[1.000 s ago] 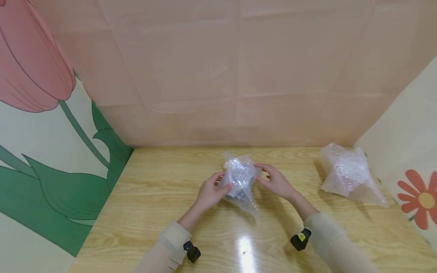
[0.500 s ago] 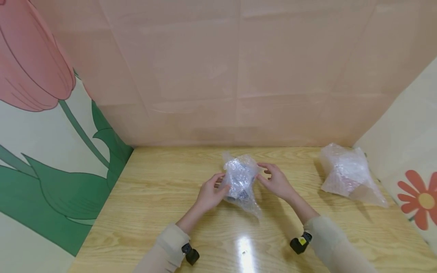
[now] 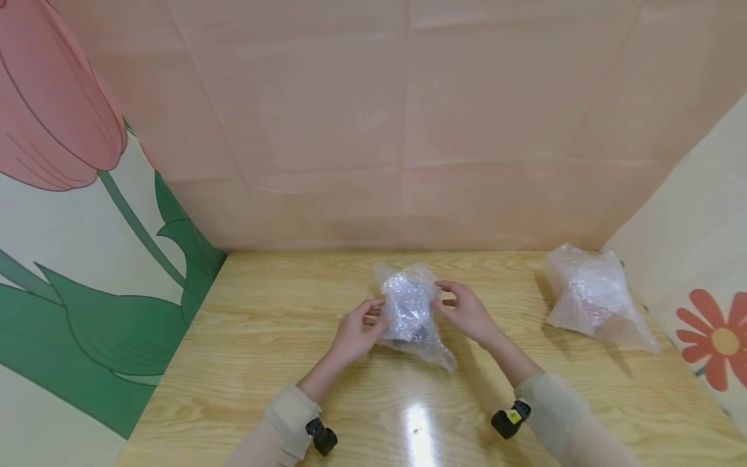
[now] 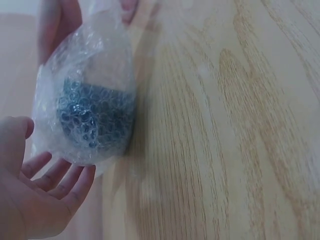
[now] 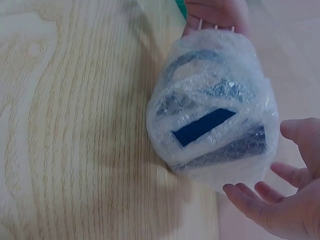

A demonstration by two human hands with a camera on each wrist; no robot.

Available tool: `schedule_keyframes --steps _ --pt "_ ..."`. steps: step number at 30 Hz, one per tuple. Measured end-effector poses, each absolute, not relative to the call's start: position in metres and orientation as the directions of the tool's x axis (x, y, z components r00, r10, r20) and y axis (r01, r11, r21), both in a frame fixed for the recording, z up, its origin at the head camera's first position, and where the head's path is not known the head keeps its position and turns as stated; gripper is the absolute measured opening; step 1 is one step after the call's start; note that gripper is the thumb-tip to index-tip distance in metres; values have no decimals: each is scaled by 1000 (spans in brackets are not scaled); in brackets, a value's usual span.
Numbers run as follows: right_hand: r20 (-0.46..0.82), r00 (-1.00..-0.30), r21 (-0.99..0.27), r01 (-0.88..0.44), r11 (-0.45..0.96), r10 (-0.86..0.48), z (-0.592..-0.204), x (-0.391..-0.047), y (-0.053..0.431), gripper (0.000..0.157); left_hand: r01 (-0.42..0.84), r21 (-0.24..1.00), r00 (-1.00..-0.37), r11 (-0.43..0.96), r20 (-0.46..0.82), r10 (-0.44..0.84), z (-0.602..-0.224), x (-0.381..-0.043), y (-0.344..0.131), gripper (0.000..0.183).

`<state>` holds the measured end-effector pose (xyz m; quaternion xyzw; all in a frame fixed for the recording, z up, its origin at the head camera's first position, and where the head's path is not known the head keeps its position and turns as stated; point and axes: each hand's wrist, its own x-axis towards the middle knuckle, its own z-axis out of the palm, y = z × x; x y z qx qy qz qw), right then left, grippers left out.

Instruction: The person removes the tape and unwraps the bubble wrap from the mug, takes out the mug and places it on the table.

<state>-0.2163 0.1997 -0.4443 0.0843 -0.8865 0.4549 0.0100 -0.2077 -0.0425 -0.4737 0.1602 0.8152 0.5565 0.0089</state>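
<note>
A bubble-wrapped bundle [image 3: 410, 310] stands near the middle of the wooden table, with something dark showing through the plastic. In the right wrist view, a dark blue strip and a rounded loop shape appear inside the bundle [image 5: 215, 110]; the wrapped item's kind stays blurred by the bubbles. At its left side is my left hand [image 3: 357, 329], fingers loosely bent; in the left wrist view the fingertips of this hand [image 4: 40, 200] meet the wrap's lower edge. On the opposite side my right hand [image 3: 469, 314] has thumb and fingers spread apart, tips at the wrap.
Another bubble-wrapped bundle [image 3: 598, 295] with a pinkish patch sits at the table's [image 3: 233, 389] back right, near the flower-printed side wall [image 3: 700, 227]. A plain pink backdrop [image 3: 350, 130] rises behind the table, and a tulip-printed panel [image 3: 87, 311] stands on the left.
The bundle turns slightly between my hands, its loose front tail swinging to the right. My right hand shifts a little away and then back left; my left hand moves very slightly left.
</note>
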Motion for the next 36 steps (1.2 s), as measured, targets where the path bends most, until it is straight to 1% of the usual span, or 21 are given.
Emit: schedule_keyframes --steps 4,10,16,21,25,30,36 --pt "45 -990 -817 -113 565 -134 -442 -215 196 53 244 914 -951 324 161 263 -473 -209 -44 33" --pt "8 -993 -822 -74 565 -118 -442 -216 194 55 244 919 -958 310 178 226 -470 -218 -47 26" --pt "-33 -990 -811 -55 582 -140 -438 -218 193 60 215 937 -969 276 170 179 -467 -233 -49 28" --pt "-13 -988 -799 -81 595 -152 -436 -221 191 59 213 949 -967 233 171 188 -464 -242 -50 32" --pt "-1 -986 -796 -98 597 -164 -435 -223 190 57 214 945 -966 248 166 200 -461 -245 -49 33" --pt "-19 -986 -796 -86 599 -167 -434 -225 189 55 217 938 -961 271 157 228 -461 -249 -47 31" --pt "-29 -984 -795 -84 600 -176 -433 -226 189 54 214 932 -961 291 148 232 -462 -250 -45 32"
